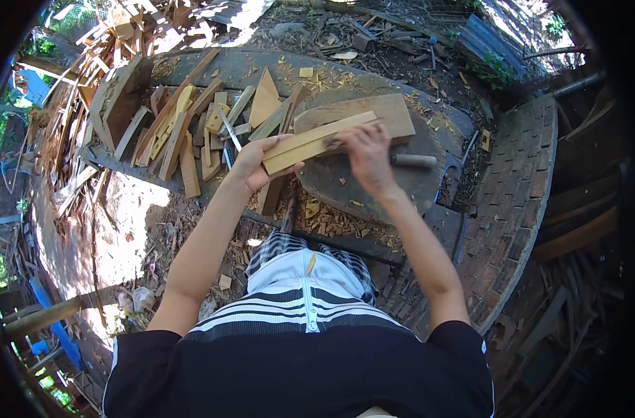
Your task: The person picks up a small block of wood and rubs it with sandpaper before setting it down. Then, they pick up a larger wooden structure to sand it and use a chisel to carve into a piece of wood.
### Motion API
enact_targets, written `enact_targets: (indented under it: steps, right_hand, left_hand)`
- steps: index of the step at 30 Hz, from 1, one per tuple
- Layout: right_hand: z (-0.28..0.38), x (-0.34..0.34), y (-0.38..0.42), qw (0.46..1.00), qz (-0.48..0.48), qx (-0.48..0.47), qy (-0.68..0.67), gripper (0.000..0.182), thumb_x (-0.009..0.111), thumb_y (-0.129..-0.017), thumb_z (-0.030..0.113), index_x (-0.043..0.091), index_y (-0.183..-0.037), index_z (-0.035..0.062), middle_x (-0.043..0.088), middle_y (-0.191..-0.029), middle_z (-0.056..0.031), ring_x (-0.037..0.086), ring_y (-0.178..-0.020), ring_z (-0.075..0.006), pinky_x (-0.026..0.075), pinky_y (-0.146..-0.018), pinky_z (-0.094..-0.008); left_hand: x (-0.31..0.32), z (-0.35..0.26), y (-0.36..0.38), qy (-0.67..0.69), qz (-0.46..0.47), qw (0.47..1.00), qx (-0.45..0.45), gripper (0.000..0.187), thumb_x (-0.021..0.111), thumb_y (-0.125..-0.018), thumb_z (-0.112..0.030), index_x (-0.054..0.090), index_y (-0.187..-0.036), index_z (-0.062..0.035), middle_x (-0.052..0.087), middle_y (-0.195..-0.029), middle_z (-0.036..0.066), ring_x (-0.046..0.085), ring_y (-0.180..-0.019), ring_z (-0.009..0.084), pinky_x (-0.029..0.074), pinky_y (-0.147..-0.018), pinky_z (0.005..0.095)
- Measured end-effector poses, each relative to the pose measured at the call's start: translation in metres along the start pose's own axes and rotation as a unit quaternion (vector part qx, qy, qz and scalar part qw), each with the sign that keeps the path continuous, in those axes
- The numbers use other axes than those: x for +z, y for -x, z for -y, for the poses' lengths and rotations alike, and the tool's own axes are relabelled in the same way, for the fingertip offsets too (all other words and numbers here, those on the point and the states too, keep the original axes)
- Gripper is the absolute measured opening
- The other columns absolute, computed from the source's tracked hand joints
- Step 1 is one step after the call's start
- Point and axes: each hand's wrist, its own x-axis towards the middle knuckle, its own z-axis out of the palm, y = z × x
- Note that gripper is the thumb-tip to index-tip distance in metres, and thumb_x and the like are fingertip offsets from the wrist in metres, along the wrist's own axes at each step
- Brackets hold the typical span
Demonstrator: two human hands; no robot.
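My left hand (254, 164) is wrapped round the near-left end of a pale yellow wooden block (300, 147), which has a long step along its length. The block is tilted, its far end pointing up to the right over a wider wooden board (399, 120). My right hand (367, 155) is closed, its curled fingers against the block's right part. Something small and dark shows at those fingertips; I cannot tell what it is. Just right of that hand, a round wooden handle (415, 161) lies on the round wooden chopping block (373, 194).
Left of the chopping block, several wood offcuts (188, 136) and a metal blade or ruler (229, 130) lie on the dark bench (258, 64). Wood chips (329, 221) litter its front. A brick ledge (509, 174) runs along the right, and scrap wood (133, 31) is heaped at the back left.
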Motion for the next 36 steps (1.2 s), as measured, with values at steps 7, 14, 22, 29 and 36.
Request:
enact_targets:
  steps: [7,14,22,29,36]
  right_hand:
    - [-0.047,0.000,0.004,0.997,-0.056,0.044,0.015,0.026,0.051,-0.088,0.006,0.065,-0.106,0.0189,0.066,-0.107,0.0026,0.056,-0.108,-0.0191,0.029,-0.099,-0.0422]
    - [0.068,-0.002,-0.005,0.995,-0.031,-0.074,-0.051,0.028,0.055,-0.083,0.007,0.063,-0.109,0.0121,0.064,-0.100,-0.0052,0.056,-0.099,-0.0247,0.039,-0.092,-0.0412]
    - [-0.055,0.003,-0.006,0.974,-0.121,0.177,0.069,0.021,0.056,-0.095,0.014,0.066,-0.111,0.0057,0.062,-0.100,-0.0139,0.059,-0.094,-0.0340,0.049,-0.082,-0.0425]
    - [0.039,-0.006,-0.006,0.994,-0.061,0.032,-0.086,0.021,0.058,-0.090,0.009,0.066,-0.109,0.0061,0.059,-0.095,-0.0125,0.059,-0.090,-0.0330,0.049,-0.078,-0.0430]
    - [0.013,0.007,-0.010,0.991,-0.023,0.129,0.018,0.017,0.059,-0.091,0.016,0.066,-0.102,0.0050,0.060,-0.098,-0.0143,0.059,-0.093,-0.0357,0.049,-0.078,-0.0439]
  left_hand:
    - [0.001,0.007,0.013,0.005,0.002,1.000,0.009,0.040,0.036,-0.103,-0.020,0.048,-0.131,0.0060,0.050,-0.132,0.023,0.053,-0.121,0.0361,0.051,-0.098,0.0524]
    - [0.007,0.019,0.010,0.028,-0.001,0.999,0.031,0.037,0.038,-0.103,-0.019,0.050,-0.128,0.0060,0.053,-0.127,0.023,0.058,-0.114,0.0356,0.052,-0.098,0.0516]
    - [0.009,0.030,0.007,0.110,-0.001,0.994,0.010,0.028,0.045,-0.101,-0.019,0.055,-0.114,0.0029,0.058,-0.116,0.021,0.059,-0.108,0.0363,0.058,-0.080,0.0531]
    - [0.020,0.018,0.021,0.024,-0.014,0.999,0.030,0.039,0.040,-0.103,-0.021,0.048,-0.129,0.0066,0.054,-0.126,0.023,0.059,-0.111,0.0393,0.055,-0.093,0.0507]
    - [0.016,0.025,0.022,-0.049,0.050,0.995,0.068,0.044,0.055,-0.094,-0.006,0.045,-0.134,0.0092,0.051,-0.132,0.022,0.058,-0.116,0.0323,0.054,-0.098,0.0456]
